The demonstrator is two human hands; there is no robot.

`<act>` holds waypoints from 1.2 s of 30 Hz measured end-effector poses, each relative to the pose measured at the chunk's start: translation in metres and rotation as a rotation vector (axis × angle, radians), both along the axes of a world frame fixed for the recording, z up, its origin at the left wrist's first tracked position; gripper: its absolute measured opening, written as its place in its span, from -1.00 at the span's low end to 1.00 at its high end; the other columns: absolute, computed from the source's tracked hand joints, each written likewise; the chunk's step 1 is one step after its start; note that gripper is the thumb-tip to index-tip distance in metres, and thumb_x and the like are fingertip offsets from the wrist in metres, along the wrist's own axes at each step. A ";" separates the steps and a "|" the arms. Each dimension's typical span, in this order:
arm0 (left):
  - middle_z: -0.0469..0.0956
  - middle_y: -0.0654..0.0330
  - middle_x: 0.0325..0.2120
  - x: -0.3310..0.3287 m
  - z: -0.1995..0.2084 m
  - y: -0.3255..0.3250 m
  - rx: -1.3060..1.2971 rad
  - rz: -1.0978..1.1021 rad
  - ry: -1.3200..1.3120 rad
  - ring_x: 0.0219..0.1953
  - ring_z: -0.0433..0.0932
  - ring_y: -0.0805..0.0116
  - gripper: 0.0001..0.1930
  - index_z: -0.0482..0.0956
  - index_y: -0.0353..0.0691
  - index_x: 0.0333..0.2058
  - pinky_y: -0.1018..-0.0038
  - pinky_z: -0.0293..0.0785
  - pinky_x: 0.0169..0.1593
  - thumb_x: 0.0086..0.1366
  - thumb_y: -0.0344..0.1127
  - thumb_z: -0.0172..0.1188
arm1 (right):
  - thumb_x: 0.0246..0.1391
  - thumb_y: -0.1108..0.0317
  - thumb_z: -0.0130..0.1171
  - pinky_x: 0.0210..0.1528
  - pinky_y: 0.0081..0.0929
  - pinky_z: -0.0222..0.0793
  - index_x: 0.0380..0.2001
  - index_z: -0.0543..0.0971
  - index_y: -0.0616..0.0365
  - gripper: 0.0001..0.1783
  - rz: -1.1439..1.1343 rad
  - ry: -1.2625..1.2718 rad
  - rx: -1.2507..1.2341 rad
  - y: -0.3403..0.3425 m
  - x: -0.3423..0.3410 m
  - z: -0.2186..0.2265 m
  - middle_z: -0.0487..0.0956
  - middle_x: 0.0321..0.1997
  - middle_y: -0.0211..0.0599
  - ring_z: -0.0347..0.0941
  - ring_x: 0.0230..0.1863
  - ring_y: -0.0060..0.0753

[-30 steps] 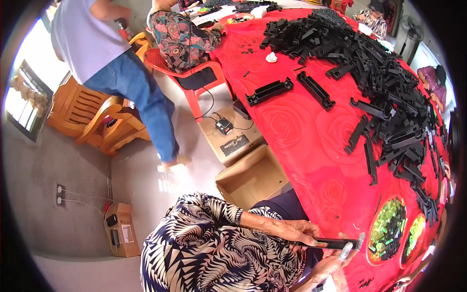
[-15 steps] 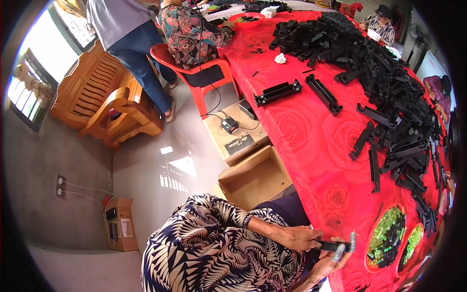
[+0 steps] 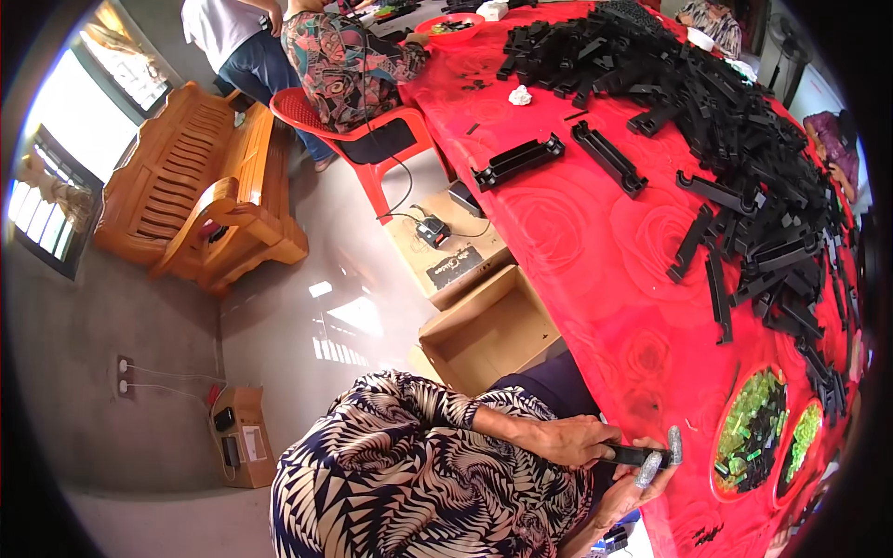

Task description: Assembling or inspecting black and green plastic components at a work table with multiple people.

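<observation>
So, going left to right, a wooden bench (image 3: 177, 191) is seen under the windows, then an open cardboard box (image 3: 488, 335) beside the red-covered table (image 3: 595, 307). Right at the table's edge, a slim black piece (image 3: 633, 455) is pinched by the left hand (image 3: 569, 440) and gripped farther along by the silver-tipped right hand (image 3: 628, 493). Past that, green and black bits are held in a bowl (image 3: 714, 470).

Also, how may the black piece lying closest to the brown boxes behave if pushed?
The black piece is probably stiff, as its shape looks molded and straight. It may slide rather than roll, given its long, angular body.
</observation>
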State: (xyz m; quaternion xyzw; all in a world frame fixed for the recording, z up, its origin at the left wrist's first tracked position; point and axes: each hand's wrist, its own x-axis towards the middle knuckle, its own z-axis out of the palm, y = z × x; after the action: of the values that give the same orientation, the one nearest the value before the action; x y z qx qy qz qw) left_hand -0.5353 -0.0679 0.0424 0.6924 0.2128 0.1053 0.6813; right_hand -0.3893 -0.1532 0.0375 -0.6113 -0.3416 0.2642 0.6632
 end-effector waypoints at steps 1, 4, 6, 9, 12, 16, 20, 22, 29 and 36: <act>0.48 0.13 -0.66 0.001 -0.002 -0.001 0.023 0.003 -0.014 -0.60 0.53 0.23 -0.72 0.38 -0.41 -0.06 0.33 0.44 -0.47 0.40 -0.31 -0.11 | 0.29 0.01 -0.03 -0.71 -0.70 -0.06 0.19 0.29 0.25 -0.41 0.004 0.018 0.008 0.001 -0.002 0.001 0.49 -0.41 -0.32 0.10 -0.74 -0.71; 0.50 0.20 -0.70 -0.002 0.009 0.003 -0.027 -0.007 0.018 -0.63 0.55 0.34 -0.79 0.40 -0.37 -0.29 0.39 0.47 -0.50 0.36 -0.33 -0.11 | 0.28 -0.01 -0.04 -0.69 -0.68 -0.04 0.16 0.32 0.25 -0.41 0.009 0.034 -0.014 0.001 -0.002 0.004 0.48 -0.42 -0.35 0.11 -0.72 -0.70; 0.51 0.20 -0.66 -0.003 0.013 0.006 -0.118 -0.055 0.080 -0.61 0.55 0.35 -0.79 0.40 -0.38 -0.28 0.39 0.47 -0.49 0.36 -0.32 -0.11 | 0.28 -0.02 -0.04 -0.69 -0.68 -0.04 0.14 0.33 0.25 -0.41 -0.003 0.050 -0.029 0.001 -0.001 0.001 0.47 -0.43 -0.36 0.11 -0.72 -0.71; 0.51 0.20 -0.60 -0.005 0.000 0.010 -0.175 -0.118 0.055 -0.58 0.55 0.38 -0.78 0.40 -0.37 -0.23 0.42 0.47 -0.48 0.37 -0.32 -0.13 | 0.32 0.21 -0.06 -0.72 -0.75 -0.08 0.16 0.36 0.19 -0.57 -0.011 0.094 0.029 0.001 0.003 -0.014 0.51 -0.39 -0.36 0.09 -0.73 -0.78; 0.51 0.19 -0.58 -0.007 -0.008 0.010 -0.201 -0.148 0.027 -0.56 0.53 0.40 -0.76 0.40 -0.37 -0.20 0.44 0.46 -0.48 0.38 -0.30 -0.13 | 0.32 0.25 -0.06 -0.71 -0.75 -0.08 0.14 0.37 0.20 -0.60 0.014 0.094 0.034 -0.002 0.001 -0.015 0.50 -0.40 -0.37 0.11 -0.71 -0.79; 0.50 0.21 -0.59 -0.013 0.002 0.017 -0.203 -0.186 0.108 -0.57 0.51 0.40 -0.74 0.41 -0.37 -0.20 0.43 0.45 -0.49 0.39 -0.27 -0.13 | 0.31 0.17 -0.04 -0.70 -0.74 -0.06 0.13 0.37 0.22 -0.56 0.006 0.104 0.005 -0.002 -0.001 -0.020 0.48 -0.42 -0.38 0.10 -0.71 -0.76; 0.50 0.22 -0.62 -0.013 0.003 0.013 -0.111 -0.157 0.155 -0.57 0.52 0.39 -0.74 0.43 -0.35 -0.23 0.41 0.46 -0.48 0.39 -0.25 -0.12 | 0.31 0.09 -0.02 -0.66 -0.72 -0.02 0.13 0.34 0.23 -0.51 0.003 0.075 -0.022 0.000 -0.010 0.003 0.50 -0.39 -0.32 0.11 -0.70 -0.71; 0.46 0.08 -0.69 -0.013 0.009 0.013 -0.058 -0.113 0.104 -0.60 0.53 0.22 -0.80 0.42 -0.36 -0.27 0.28 0.41 -0.49 0.34 -0.30 -0.02 | 0.31 0.08 -0.03 -0.66 -0.70 0.00 0.15 0.32 0.22 -0.49 0.062 0.030 0.038 -0.001 -0.007 -0.002 0.50 -0.39 -0.29 0.12 -0.70 -0.71; 0.49 -0.19 -0.56 0.006 -0.004 0.011 0.535 0.009 -0.106 -0.52 0.52 -0.21 -0.44 0.13 -0.26 0.18 0.04 0.44 -0.48 0.20 -0.48 0.07 | 0.32 0.24 -0.13 -0.67 -0.75 0.13 0.14 0.35 0.19 -0.60 0.041 -0.048 0.055 0.006 0.006 0.003 0.55 -0.35 -0.26 0.29 -0.64 -0.71; 0.51 0.18 -0.41 0.036 0.051 0.023 0.096 -0.001 0.273 -0.46 0.47 0.49 -0.86 0.35 -0.27 -0.10 0.51 0.43 -0.38 0.40 -0.46 -0.10 | 0.27 0.22 0.05 -0.59 -0.77 0.20 0.14 0.38 0.17 -0.57 -0.069 0.174 0.109 0.032 0.037 0.034 0.60 -0.42 -0.36 0.41 -0.55 -0.72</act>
State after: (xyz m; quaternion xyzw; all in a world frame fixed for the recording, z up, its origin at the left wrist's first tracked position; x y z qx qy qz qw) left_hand -0.4995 -0.0454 0.0937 0.7324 0.2978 0.0196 0.6120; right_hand -0.3518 -0.1217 0.0716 -0.5602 -0.2755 0.2744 0.7314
